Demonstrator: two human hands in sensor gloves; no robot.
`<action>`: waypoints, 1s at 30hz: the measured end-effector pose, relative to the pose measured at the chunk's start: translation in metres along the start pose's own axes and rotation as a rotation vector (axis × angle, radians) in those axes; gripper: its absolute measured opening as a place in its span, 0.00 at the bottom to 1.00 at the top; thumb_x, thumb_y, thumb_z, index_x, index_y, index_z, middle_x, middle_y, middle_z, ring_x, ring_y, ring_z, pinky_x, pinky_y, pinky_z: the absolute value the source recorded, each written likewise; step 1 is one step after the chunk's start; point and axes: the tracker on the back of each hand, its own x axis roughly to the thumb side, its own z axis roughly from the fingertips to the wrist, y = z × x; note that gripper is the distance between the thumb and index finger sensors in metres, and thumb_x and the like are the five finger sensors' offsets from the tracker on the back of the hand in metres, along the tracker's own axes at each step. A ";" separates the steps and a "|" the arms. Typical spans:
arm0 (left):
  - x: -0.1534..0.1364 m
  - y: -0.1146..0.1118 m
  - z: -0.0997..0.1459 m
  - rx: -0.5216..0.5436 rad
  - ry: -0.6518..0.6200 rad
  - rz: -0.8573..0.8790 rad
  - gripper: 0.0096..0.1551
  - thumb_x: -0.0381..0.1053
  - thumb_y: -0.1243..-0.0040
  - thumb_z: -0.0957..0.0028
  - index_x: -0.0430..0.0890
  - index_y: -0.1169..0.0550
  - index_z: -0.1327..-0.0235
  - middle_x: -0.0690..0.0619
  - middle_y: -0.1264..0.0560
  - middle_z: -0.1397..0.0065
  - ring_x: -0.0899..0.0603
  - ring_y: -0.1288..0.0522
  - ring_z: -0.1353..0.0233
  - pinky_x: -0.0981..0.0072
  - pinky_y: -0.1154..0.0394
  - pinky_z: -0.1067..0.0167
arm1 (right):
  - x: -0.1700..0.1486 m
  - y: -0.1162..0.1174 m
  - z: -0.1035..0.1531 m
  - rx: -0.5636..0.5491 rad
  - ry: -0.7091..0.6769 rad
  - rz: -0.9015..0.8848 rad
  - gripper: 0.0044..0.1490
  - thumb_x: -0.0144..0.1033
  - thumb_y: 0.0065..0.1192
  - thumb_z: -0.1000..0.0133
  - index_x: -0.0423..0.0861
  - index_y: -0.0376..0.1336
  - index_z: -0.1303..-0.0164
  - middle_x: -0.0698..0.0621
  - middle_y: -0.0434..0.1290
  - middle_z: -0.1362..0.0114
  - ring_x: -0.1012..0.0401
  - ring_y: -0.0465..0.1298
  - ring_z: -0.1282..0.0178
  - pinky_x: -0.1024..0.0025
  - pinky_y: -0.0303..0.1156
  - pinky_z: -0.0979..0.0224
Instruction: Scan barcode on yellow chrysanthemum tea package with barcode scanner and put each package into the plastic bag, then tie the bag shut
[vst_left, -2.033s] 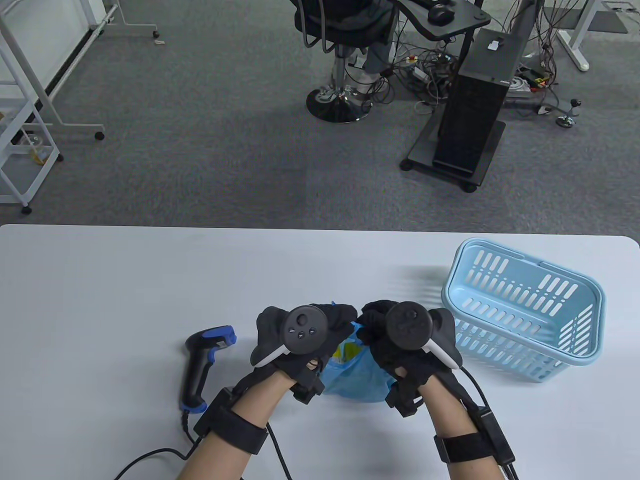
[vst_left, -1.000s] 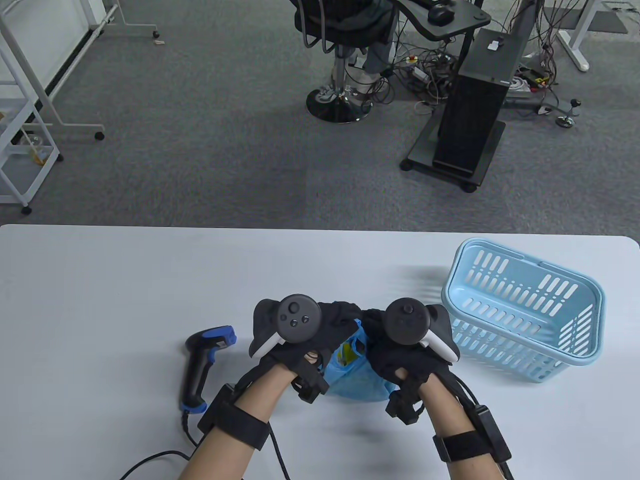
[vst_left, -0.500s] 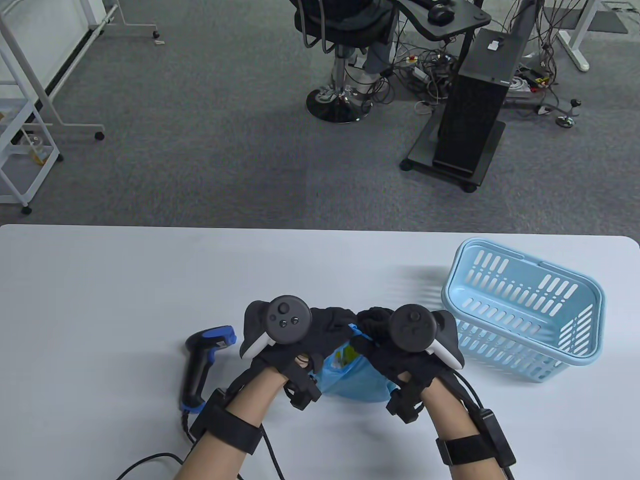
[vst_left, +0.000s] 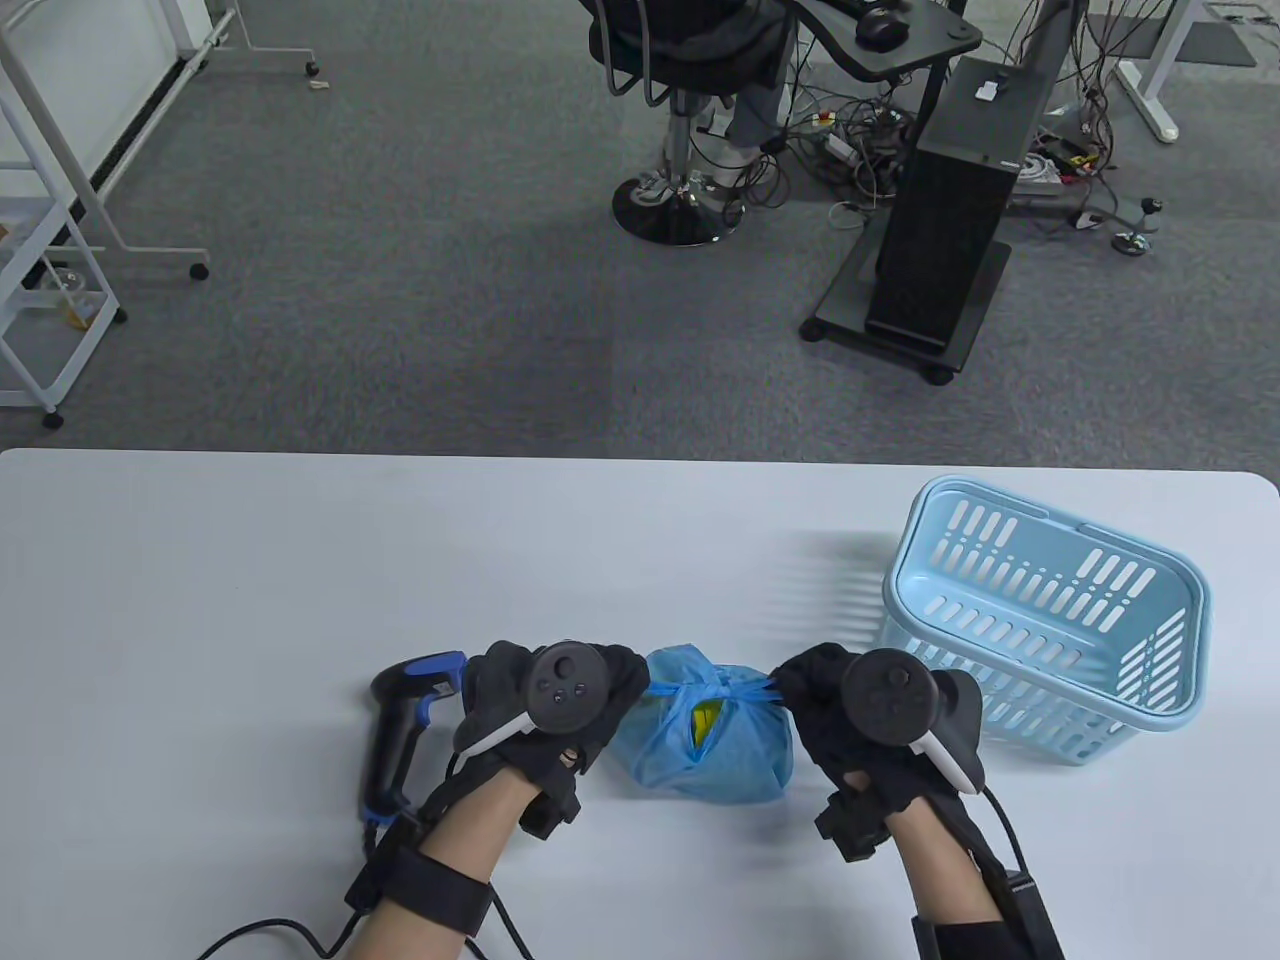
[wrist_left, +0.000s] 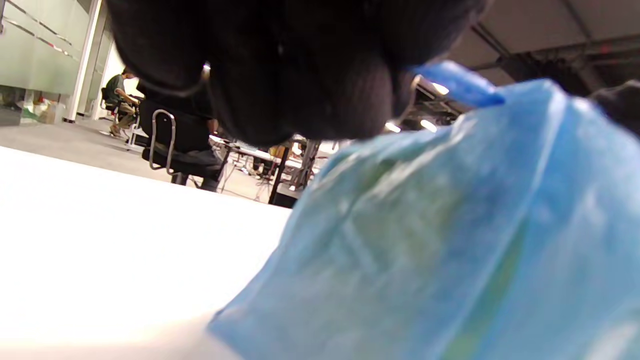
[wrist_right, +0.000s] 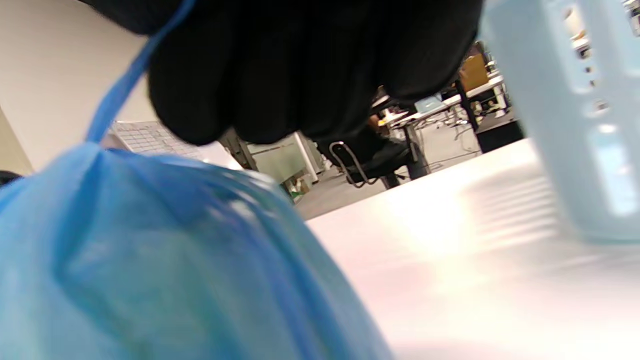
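A blue plastic bag (vst_left: 725, 760) sits on the white table (vst_left: 250, 560) near the front edge, knotted at its top (vst_left: 712, 688). Yellow tea packaging (vst_left: 707, 722) shows through a gap under the knot. My left hand (vst_left: 620, 690) grips the bag's left handle end and my right hand (vst_left: 790, 690) grips the right handle end; both ends are stretched taut sideways. In the left wrist view the bag (wrist_left: 450, 240) fills the right side under curled fingers (wrist_left: 300, 95). The right wrist view shows a taut blue strand (wrist_right: 120, 95) running from the bag (wrist_right: 150, 260) into my fist. The barcode scanner (vst_left: 405, 720) lies left of my left hand.
A light blue slotted basket (vst_left: 1050, 620) stands just right of my right hand, seen close in the right wrist view (wrist_right: 575, 110). The scanner's black cable (vst_left: 270, 930) trails off the front edge. Beyond the table are an office chair (vst_left: 680, 110) and a computer tower (vst_left: 950, 200).
Both hands were bunched together over the bag's top; now they have pulled apart sideways, drawing the handle ends taut and tightening a knot. More of the bag is uncovered.
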 end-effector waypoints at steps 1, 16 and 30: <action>-0.002 -0.002 0.002 0.007 0.007 -0.006 0.25 0.59 0.51 0.46 0.49 0.14 0.54 0.54 0.14 0.59 0.46 0.17 0.42 0.45 0.25 0.41 | -0.006 0.001 0.003 0.011 0.018 -0.011 0.29 0.51 0.47 0.53 0.51 0.76 0.59 0.53 0.77 0.46 0.55 0.78 0.44 0.50 0.71 0.34; -0.013 -0.007 0.015 0.041 0.085 -0.043 0.25 0.60 0.54 0.47 0.48 0.15 0.61 0.55 0.16 0.64 0.48 0.16 0.45 0.47 0.24 0.43 | -0.056 0.010 0.022 0.093 0.102 -0.228 0.29 0.51 0.49 0.54 0.50 0.78 0.64 0.53 0.79 0.50 0.55 0.78 0.46 0.51 0.71 0.35; -0.015 -0.006 0.029 0.038 0.062 -0.014 0.38 0.65 0.47 0.47 0.52 0.29 0.23 0.41 0.27 0.25 0.32 0.30 0.23 0.38 0.32 0.34 | -0.036 0.004 0.035 0.043 0.103 0.111 0.52 0.68 0.51 0.57 0.48 0.63 0.27 0.44 0.65 0.25 0.45 0.66 0.25 0.39 0.59 0.26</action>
